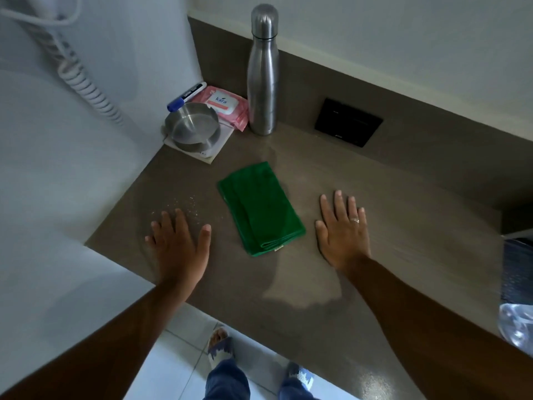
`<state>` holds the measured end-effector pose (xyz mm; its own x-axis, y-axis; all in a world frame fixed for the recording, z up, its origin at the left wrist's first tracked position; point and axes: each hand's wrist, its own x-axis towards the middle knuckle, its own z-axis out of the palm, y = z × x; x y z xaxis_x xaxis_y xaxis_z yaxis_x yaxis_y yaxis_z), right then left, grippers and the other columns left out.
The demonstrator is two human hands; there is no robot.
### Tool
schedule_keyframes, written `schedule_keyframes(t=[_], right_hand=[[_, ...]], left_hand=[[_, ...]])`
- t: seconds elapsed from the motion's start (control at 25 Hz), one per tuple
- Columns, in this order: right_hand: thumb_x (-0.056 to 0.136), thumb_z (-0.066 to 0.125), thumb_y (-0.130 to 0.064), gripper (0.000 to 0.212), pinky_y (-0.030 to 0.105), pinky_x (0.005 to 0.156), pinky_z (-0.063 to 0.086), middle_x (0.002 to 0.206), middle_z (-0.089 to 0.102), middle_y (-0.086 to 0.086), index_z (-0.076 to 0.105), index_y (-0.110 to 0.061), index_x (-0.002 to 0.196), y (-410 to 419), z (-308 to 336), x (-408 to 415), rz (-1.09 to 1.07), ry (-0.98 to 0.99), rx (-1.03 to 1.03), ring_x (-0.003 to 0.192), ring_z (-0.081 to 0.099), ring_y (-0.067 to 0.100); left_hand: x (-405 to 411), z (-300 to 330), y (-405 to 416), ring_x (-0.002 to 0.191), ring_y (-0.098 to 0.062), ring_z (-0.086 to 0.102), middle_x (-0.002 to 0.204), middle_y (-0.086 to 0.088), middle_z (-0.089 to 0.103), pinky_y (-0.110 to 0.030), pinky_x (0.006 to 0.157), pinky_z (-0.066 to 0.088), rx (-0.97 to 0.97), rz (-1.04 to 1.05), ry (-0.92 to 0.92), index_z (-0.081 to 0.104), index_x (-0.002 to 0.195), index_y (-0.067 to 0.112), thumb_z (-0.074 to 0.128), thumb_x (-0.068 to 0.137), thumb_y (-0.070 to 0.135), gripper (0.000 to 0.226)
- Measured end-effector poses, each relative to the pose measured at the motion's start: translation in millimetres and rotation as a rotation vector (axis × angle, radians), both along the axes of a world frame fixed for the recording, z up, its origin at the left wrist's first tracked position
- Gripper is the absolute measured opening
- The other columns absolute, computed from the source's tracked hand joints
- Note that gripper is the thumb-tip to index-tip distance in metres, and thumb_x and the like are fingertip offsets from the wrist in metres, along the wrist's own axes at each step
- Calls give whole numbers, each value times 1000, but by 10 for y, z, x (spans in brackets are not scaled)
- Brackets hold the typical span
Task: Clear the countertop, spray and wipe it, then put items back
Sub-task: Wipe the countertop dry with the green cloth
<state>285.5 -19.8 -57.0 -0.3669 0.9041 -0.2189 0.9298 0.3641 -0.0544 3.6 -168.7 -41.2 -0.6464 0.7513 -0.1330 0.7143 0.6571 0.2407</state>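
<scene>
Head view: your left hand (180,241) and right hand (343,229) lie flat and spread on the countertop (403,197), grasping nothing. Between them lies a folded green cloth (261,207), touching neither. At the back corner stand a steel bottle (263,73), a steel bowl (191,127), a pink wipes pack (227,106) and a marker (186,96).

Cloth (261,207) lies on countertop (375,197) before bottle (263,73), between both hands.
</scene>
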Motion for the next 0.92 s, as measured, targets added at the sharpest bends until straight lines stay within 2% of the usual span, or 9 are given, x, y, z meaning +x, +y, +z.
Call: schedule_keyframes(t=[0.08,0.12,0.16,0.24,0.4,0.6,0.76,0.84,0.92], right_hand=[[100,13,-49,62,50,121,8,165,7,12,7,-25,157,21,-42,-14,14,-2,0,151,6,36],[100,12,-50,62,50,122,7,166,5,11,5,-26,157,35,-54,-29,14,0,-2,151,5,36],[100,11,-50,62,50,122,6,166,5,11,5,-27,157,43,-65,-24,13,6,2,152,4,35],[99,11,-50,62,50,122,6,166,4,11,6,-27,157,42,-90,9,15,19,16,152,3,35],[99,13,-51,63,51,121,7,165,8,13,9,-25,157,34,-133,12,30,38,38,151,6,36],[98,16,-50,65,52,121,9,165,10,14,12,-23,157,59,-164,23,39,31,48,151,7,37],[99,14,-50,64,53,121,11,165,7,13,9,-25,157,47,-126,35,48,18,37,151,6,37],[98,16,-50,65,53,121,13,165,10,14,13,-23,157,51,-116,20,44,24,38,151,8,38],[98,18,-50,65,54,121,13,164,13,15,16,-22,157,60,-125,12,33,30,44,150,11,39]], left_hand=[[177,116,220,141,-41,29,151,-22,36,-55,115,22,116,-226,-3,29,149,9,29,96,59,73],[322,137,427,143,-40,25,154,-21,31,-53,116,19,97,-380,13,25,151,12,29,96,60,73],[484,131,665,146,-39,16,158,-20,20,-52,118,14,21,-501,32,18,153,15,26,95,62,75],[737,56,1113,148,-38,1,161,-21,-1,-51,120,6,-158,-582,85,2,155,18,23,94,65,80],[916,-118,1706,148,-38,2,159,-27,2,-47,120,0,-134,-638,167,7,154,9,33,93,56,81],[1078,-178,2002,148,-36,5,160,-24,7,-46,120,2,-34,-596,122,11,154,9,38,91,49,80],[581,-198,1190,147,-35,11,160,-18,10,-45,118,6,-66,-540,113,10,153,14,33,88,51,79],[-123,-192,624,146,-35,15,160,-16,12,-48,118,12,-93,-434,165,11,153,15,44,87,49,81],[-867,-80,189,143,-41,23,158,-21,18,-54,117,21,-170,-341,165,19,152,10,59,86,36,82]])
